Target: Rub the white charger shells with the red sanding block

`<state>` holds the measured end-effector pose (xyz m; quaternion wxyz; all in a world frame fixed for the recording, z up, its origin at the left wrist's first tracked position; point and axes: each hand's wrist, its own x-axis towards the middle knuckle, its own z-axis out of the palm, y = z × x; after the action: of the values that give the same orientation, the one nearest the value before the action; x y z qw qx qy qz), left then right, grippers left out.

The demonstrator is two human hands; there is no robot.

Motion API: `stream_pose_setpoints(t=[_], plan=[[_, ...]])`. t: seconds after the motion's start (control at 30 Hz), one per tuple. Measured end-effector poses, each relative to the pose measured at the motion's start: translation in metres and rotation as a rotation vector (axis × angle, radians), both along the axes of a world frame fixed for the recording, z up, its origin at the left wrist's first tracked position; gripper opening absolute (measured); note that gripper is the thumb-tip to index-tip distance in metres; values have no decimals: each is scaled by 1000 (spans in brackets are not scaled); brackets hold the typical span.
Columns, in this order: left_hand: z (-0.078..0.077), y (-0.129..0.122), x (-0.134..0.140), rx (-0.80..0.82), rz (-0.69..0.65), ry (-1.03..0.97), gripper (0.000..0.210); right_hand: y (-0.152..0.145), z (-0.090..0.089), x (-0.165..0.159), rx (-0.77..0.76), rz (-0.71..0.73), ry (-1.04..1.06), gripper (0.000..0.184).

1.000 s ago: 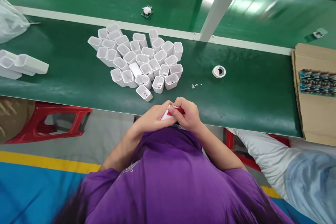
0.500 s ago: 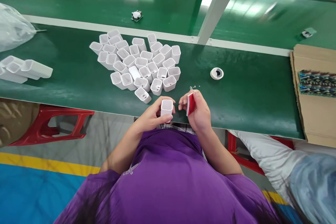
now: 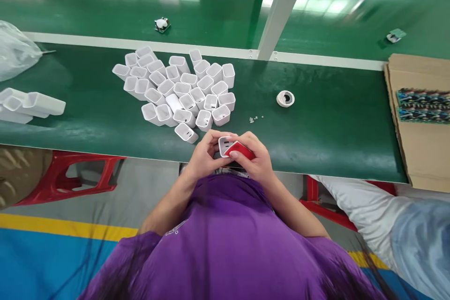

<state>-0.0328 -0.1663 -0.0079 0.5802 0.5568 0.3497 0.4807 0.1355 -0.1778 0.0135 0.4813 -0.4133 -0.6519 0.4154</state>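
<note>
Our right hand [image 3: 256, 155] pinches a flat, red-faced rectangular piece [image 3: 242, 149], long axis roughly left-to-right, its left corner at the open mouth of the white, box-shaped plastic shell [image 3: 222, 143] our left hand [image 3: 206, 151] grips just leftward, near the green tabletop [image 3: 316, 136].

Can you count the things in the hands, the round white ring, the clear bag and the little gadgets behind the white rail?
White case in the left hand: 1
Red piece in the right hand: 1
Round white ring: 1
Clear bag: 1
Little gadgets behind the white rail: 2
Total: 6
</note>
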Motion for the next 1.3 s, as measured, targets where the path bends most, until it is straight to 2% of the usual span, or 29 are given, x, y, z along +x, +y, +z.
stream_pose_setpoints(t=[0.2,0.33,0.43,0.5,0.53,0.6,0.67,0.77,0.83,0.9,1.0,1.13,1.2,1.3], plan=[[1,-2,-3,70,-16,111,44,-5,-3,-11,-71,-151,63,13],[2,-5,-1,47,-42,164,45,4,-3,-9,-243,-234,238,17],[1,-6,-1,45,-19,127,46,8,-3,-6,-349,-127,341,23],[1,-6,-2,33,-22,127,46,9,-2,-7,-323,-33,308,23],[1,-5,-3,23,-44,151,46,9,-2,-8,-291,-38,278,21],[2,-4,-4,19,-114,217,45,12,-2,-11,-242,-153,255,18],[3,-4,-4,48,-151,242,41,16,-2,-12,-271,-245,319,17],[3,-4,-1,120,-64,204,38,22,0,-8,-422,-198,458,24],[4,-6,2,155,19,245,39,20,1,-2,-478,-159,465,29],[6,-7,4,172,83,342,38,14,0,3,-441,-150,395,30],[11,-8,6,134,144,439,39,2,-2,8,-256,-109,272,26],[15,-7,4,41,97,504,43,-7,-3,4,-46,-24,120,26],[15,-7,3,36,66,522,42,-6,-1,-1,-21,-36,57,24],[12,-10,5,117,12,552,35,2,1,-8,-55,-164,31,20]])
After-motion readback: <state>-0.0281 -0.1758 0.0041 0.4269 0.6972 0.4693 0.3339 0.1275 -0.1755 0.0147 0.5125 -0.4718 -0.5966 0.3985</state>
